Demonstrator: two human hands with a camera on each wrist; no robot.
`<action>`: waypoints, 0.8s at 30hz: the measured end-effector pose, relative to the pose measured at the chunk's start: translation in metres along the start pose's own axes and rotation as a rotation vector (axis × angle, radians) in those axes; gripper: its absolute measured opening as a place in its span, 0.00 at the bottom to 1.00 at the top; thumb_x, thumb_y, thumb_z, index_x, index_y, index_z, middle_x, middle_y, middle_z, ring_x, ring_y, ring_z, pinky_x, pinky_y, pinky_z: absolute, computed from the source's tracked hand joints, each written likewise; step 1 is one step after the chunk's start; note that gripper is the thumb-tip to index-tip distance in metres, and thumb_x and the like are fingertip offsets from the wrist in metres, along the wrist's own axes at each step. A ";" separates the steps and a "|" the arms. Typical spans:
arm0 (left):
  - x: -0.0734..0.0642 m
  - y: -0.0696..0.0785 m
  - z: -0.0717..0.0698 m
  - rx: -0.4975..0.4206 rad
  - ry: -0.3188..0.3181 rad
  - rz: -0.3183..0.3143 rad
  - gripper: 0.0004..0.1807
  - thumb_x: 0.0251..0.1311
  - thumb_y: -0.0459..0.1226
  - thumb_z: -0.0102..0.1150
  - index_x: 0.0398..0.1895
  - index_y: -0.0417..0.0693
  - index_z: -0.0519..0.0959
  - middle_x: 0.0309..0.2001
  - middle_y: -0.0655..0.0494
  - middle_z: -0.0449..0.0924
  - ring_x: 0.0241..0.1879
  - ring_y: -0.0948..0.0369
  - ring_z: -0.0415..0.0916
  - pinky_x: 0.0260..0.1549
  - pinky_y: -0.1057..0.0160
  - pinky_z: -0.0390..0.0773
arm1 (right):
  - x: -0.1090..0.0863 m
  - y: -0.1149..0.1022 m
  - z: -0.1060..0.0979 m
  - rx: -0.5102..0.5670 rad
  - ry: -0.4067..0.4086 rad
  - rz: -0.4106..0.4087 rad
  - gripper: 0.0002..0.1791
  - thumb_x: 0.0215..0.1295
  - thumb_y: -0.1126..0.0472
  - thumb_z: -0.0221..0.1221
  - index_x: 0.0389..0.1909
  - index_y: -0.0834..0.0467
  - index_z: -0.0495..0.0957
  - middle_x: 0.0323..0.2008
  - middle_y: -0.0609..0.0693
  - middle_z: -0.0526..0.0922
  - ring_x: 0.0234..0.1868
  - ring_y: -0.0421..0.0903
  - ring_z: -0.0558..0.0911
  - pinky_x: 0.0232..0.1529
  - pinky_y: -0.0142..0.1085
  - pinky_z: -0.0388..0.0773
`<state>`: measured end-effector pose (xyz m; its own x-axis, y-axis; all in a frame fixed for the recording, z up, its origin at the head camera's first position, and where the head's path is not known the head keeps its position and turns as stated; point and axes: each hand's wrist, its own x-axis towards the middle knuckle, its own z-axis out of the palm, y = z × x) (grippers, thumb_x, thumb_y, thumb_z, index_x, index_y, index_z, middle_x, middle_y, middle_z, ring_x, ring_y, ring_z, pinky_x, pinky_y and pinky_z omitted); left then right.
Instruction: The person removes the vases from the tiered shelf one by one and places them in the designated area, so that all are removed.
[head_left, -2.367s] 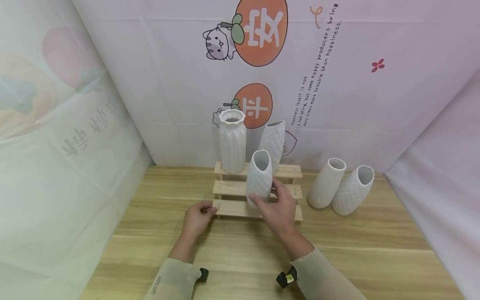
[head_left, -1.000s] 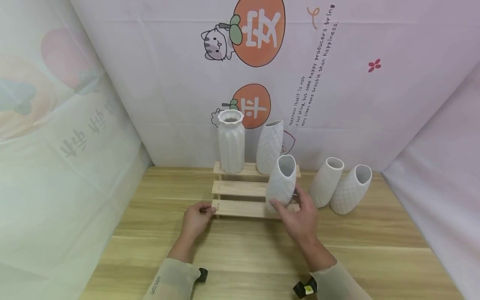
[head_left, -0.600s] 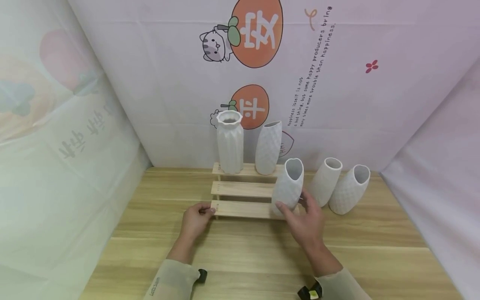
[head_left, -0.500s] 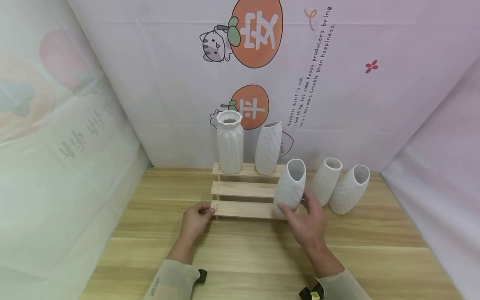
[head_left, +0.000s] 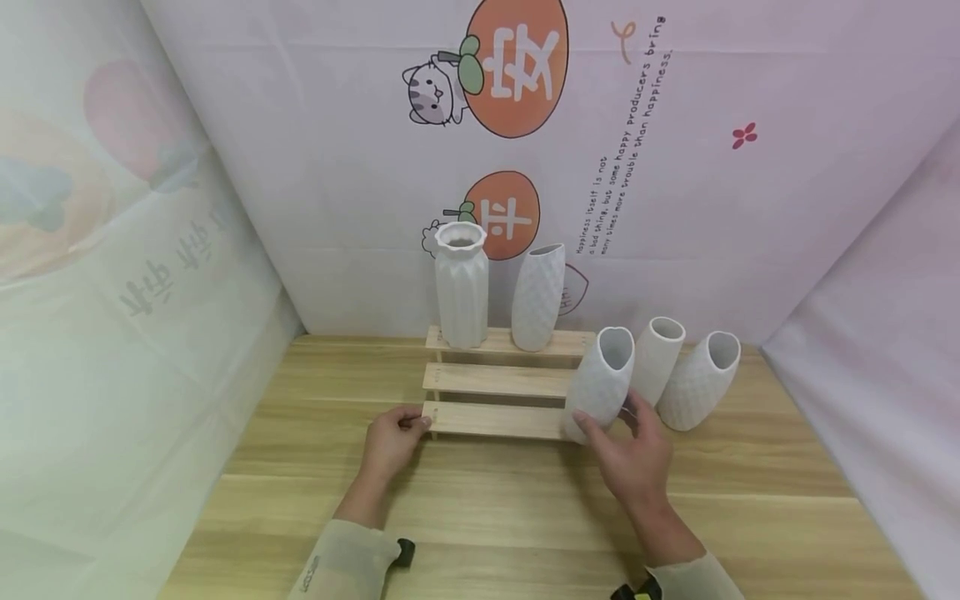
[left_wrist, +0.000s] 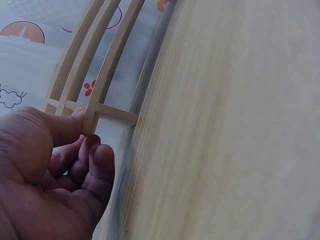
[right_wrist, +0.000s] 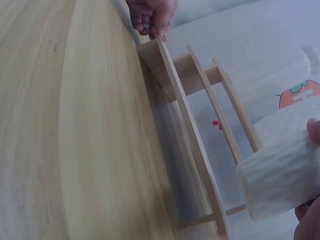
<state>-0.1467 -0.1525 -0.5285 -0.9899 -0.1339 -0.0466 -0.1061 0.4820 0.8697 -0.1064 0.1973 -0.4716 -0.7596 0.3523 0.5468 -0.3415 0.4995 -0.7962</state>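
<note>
My left hand (head_left: 393, 442) pinches the left end of the lowest step of a three-step wooden display stand (head_left: 495, 419); in the left wrist view the thumb (left_wrist: 67, 127) lies on top and fingers curl below. With the thumb on its near side and fingers round the right, my right hand (head_left: 637, 457) grips a white textured vase (head_left: 596, 392). That vase leans slightly right and overlaps the stand's right end in the head view. In the right wrist view its base (right_wrist: 255, 192) shows above the lowest step.
On the top step stand a fluted white vase (head_left: 462, 292) and a slant-mouthed white vase (head_left: 538, 300). Right of the stand, a smooth white vase (head_left: 660, 354) and another textured vase (head_left: 701, 383) stand on the wooden table (head_left: 480, 517). A printed cloth (head_left: 360, 183) hangs behind.
My right hand has carried the textured vase rightward and a little toward me, from the stand's middle to its right end. The left hand has kept its pinch on the stand.
</note>
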 end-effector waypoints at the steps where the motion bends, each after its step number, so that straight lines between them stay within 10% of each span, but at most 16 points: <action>1: 0.000 0.000 0.000 0.000 0.001 0.002 0.12 0.68 0.41 0.69 0.49 0.44 0.86 0.38 0.58 0.85 0.39 0.60 0.80 0.40 0.59 0.82 | 0.000 -0.004 -0.001 0.001 0.004 -0.001 0.37 0.42 0.72 0.82 0.58 0.66 0.81 0.53 0.58 0.85 0.52 0.36 0.80 0.53 0.22 0.77; 8: 0.001 -0.003 0.000 0.005 0.010 0.016 0.13 0.67 0.41 0.69 0.48 0.43 0.86 0.37 0.57 0.86 0.39 0.59 0.81 0.40 0.58 0.83 | -0.001 -0.021 -0.013 0.021 0.018 -0.005 0.33 0.44 0.74 0.80 0.55 0.71 0.81 0.51 0.66 0.85 0.50 0.32 0.80 0.51 0.21 0.76; 24: 0.002 -0.003 0.000 0.010 0.019 0.026 0.13 0.67 0.42 0.70 0.48 0.43 0.87 0.37 0.57 0.87 0.39 0.59 0.82 0.41 0.58 0.83 | -0.006 0.033 -0.035 -0.041 0.029 0.095 0.38 0.42 0.67 0.84 0.59 0.63 0.82 0.54 0.56 0.86 0.49 0.30 0.80 0.50 0.20 0.77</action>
<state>-0.1479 -0.1540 -0.5314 -0.9903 -0.1380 -0.0147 -0.0817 0.4941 0.8656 -0.0936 0.2398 -0.4923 -0.7713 0.4219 0.4766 -0.2451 0.4941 -0.8341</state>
